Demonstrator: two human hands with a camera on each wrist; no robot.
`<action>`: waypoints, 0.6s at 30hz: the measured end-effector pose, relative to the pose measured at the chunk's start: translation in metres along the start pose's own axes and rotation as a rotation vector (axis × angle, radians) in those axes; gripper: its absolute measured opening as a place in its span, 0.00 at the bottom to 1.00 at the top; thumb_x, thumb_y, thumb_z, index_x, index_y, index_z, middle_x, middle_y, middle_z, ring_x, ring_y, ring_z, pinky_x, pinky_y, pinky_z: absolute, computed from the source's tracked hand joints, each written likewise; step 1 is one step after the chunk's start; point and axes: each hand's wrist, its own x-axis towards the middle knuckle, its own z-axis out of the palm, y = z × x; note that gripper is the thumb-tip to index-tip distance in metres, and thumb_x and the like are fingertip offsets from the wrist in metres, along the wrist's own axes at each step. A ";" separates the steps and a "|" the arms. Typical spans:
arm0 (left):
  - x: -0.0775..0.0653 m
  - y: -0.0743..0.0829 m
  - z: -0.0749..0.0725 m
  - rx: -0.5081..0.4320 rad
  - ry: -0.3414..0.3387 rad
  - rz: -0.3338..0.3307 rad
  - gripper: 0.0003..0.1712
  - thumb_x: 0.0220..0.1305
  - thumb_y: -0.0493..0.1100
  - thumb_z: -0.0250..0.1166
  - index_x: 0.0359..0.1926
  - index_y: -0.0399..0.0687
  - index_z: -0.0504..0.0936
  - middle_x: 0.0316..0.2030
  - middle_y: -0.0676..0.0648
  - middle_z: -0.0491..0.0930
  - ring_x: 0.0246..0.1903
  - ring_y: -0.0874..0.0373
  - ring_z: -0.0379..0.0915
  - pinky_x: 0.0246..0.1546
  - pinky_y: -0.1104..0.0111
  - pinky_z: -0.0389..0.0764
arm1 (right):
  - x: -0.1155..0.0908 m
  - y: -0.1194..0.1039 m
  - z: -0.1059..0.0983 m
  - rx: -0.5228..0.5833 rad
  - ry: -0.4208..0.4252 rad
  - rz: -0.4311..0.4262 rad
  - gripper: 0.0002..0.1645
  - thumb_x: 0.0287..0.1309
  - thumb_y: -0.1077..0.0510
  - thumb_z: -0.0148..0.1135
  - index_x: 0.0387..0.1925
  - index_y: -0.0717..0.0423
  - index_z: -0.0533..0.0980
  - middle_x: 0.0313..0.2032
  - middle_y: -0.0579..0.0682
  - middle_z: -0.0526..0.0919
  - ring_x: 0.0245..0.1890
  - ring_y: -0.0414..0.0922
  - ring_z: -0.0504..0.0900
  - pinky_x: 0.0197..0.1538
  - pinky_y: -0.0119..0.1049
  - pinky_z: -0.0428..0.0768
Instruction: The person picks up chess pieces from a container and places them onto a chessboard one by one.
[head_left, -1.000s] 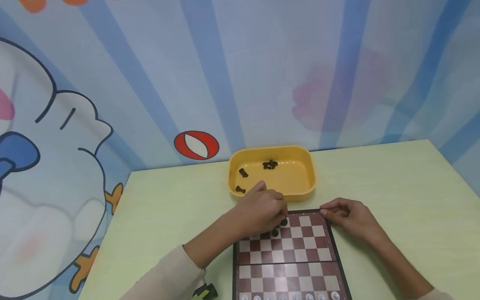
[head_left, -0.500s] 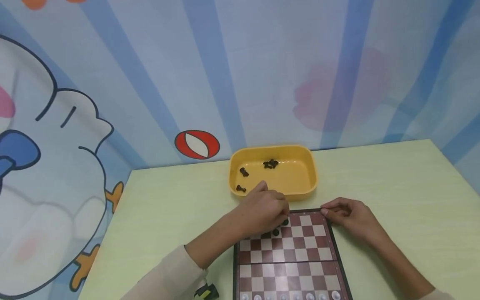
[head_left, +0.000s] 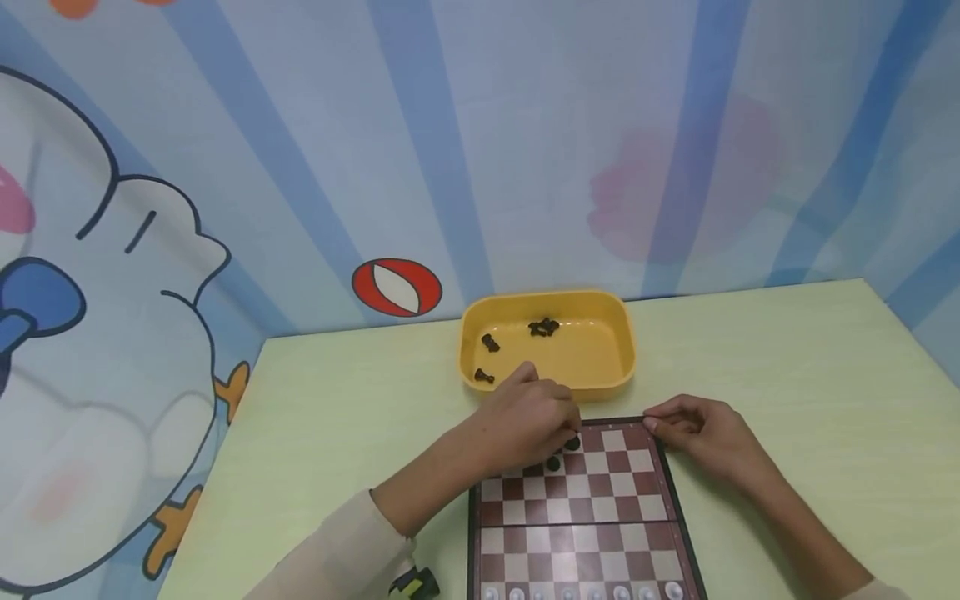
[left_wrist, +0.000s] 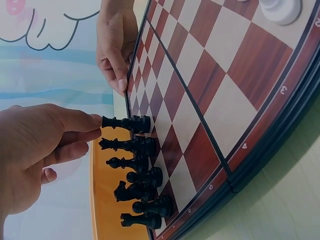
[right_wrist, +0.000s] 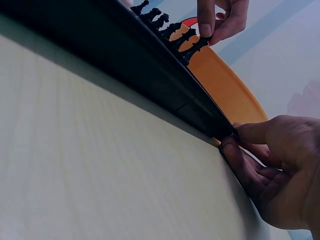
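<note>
The thumb and fingertips of my left hand point(head_left: 525, 417) pinch the top of a tall black chess piece point(left_wrist: 125, 123). Its base meets the back row of the red-and-white chessboard point(head_left: 577, 542), and its very top is hidden by the fingers. Beside it in the left wrist view stand a crowned black piece point(left_wrist: 127, 145), a bishop point(left_wrist: 127, 163), a knight point(left_wrist: 135, 191), a rook point(left_wrist: 142, 220) and two pawns point(left_wrist: 145, 177). With thumb and fingers, my right hand point(head_left: 701, 429) grips the board's far right corner, seen closely in the right wrist view.
Behind the board a yellow tray point(head_left: 600, 387) holds several black chess pieces point(head_left: 543, 327) lying on their sides. White pieces point(head_left: 621, 593) stand along the board's near edge. The pale table point(head_left: 787, 358) meets a cartoon-printed backdrop point(head_left: 540, 150) at the back.
</note>
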 end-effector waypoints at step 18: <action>0.002 0.004 0.000 -0.067 -0.013 -0.052 0.05 0.70 0.51 0.74 0.41 0.59 0.92 0.34 0.63 0.87 0.34 0.71 0.76 0.45 0.69 0.64 | -0.002 -0.001 -0.002 -0.009 -0.003 0.018 0.18 0.71 0.46 0.70 0.52 0.54 0.86 0.40 0.47 0.92 0.38 0.39 0.88 0.42 0.31 0.79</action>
